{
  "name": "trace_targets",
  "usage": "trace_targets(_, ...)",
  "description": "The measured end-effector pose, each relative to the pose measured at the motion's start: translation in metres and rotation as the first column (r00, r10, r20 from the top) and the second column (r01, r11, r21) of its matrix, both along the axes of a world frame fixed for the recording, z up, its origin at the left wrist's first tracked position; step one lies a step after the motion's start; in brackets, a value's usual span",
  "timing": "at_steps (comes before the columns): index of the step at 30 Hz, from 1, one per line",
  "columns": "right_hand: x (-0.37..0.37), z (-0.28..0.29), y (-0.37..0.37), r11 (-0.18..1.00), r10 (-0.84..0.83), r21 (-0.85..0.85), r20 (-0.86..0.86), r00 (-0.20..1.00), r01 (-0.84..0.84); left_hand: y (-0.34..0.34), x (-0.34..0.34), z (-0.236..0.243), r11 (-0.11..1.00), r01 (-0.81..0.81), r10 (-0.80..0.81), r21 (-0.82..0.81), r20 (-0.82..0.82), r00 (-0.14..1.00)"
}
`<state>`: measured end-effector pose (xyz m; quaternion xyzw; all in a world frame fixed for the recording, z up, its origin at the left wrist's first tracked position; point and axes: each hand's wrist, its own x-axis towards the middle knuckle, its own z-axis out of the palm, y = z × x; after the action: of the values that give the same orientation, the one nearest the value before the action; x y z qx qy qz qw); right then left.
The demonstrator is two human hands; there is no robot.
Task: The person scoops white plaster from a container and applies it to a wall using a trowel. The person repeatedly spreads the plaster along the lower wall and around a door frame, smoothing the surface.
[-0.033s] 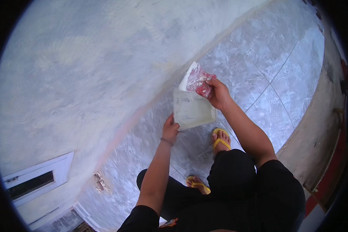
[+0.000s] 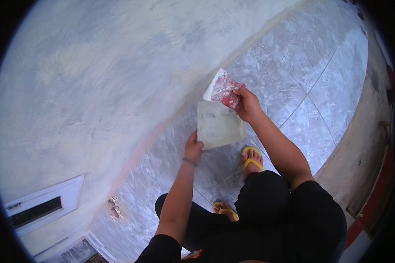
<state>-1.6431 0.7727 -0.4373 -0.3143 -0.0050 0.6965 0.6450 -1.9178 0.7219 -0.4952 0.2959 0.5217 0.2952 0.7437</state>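
One pale, rectangular tray (image 2: 221, 127) is being held above the smeared grey floor tiles (image 2: 289, 83), in front of the person and near the foot of the pale wall (image 2: 96, 79). The left hand (image 2: 194, 148) is gripping its near left corner, the thumb showing at the rim. The right hand (image 2: 249, 106) is gripping a red spreader (image 2: 227, 91) streaked with white, the thumb lying on top and the other fingers mostly hiding underneath. White paste (image 2: 211, 89) is coating the spreader's left edge. The spreader is slanting across the tray's far rim; whether they are touching, I cannot tell. Two yellow sandals (image 2: 252, 161) are resting on the tiles below.
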Motion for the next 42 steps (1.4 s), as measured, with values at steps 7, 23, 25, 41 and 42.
trace_targets(7, 0.003, -0.018, 0.096, 0.978, -0.085, -0.155, 0.307, 0.948, 0.138, -0.022, -0.031, -0.032, 0.999, 0.038, -0.04, -0.039, -0.067, 0.997)
trace_targets(23, -0.008, 0.01, 0.082, 0.95, -0.062, -0.234, 0.508, 0.859, 0.208, -0.03, -0.047, -0.051, 0.995, 0.077, -0.068, 0.056, -0.146, 0.987)
trace_targets(25, -0.025, -0.03, 0.092, 0.962, -0.103, -0.204, 0.342, 0.934, 0.181, -0.033, -0.054, -0.052, 0.992, 0.089, -0.071, 0.09, -0.189, 0.979)
trace_targets(41, 0.015, 0.181, 0.103, 0.877, -0.392, 0.412, 0.319, 0.863, 0.246, -0.044, -0.071, -0.06, 0.989, 0.105, -0.074, 0.106, -0.262, 0.962)
trace_targets(42, 0.023, 0.172, 0.096, 0.872, -0.41, 0.411, 0.32, 0.854, 0.264, -0.044, -0.07, -0.059, 0.995, 0.068, -0.052, 0.069, -0.217, 0.975)
